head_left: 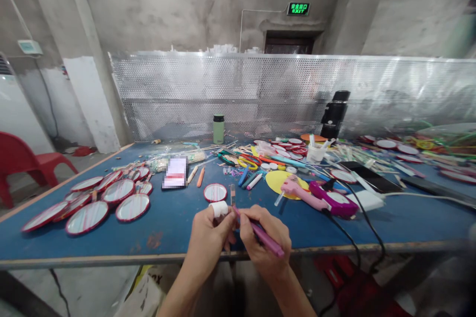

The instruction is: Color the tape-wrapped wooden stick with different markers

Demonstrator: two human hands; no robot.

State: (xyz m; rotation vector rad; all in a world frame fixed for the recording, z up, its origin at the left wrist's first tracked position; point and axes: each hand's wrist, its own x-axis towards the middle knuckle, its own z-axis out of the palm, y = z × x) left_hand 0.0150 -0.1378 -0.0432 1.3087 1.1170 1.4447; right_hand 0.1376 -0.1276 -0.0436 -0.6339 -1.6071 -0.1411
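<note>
A small white plastic cylinder [218, 208] is pinched in the left hand [206, 240], and a slim magenta stick [274, 247], gripped in the right hand [266, 225], is slanted up-left pretty much straight at it.

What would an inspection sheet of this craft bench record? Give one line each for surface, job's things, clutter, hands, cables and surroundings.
Surface: blue table, worn at the near edge.
Job's things: left hand holds a white cylinder; right hand grips a pink pen.
Clutter: red-rimmed mirrors at left, pens and sticks behind, pink glue gun at right.
Hands: both shut, touching, over the near edge.
Cables: black cable runs over the table edge.
Surroundings: perforated metal screen, green flask, red chair, exit sign.
</note>
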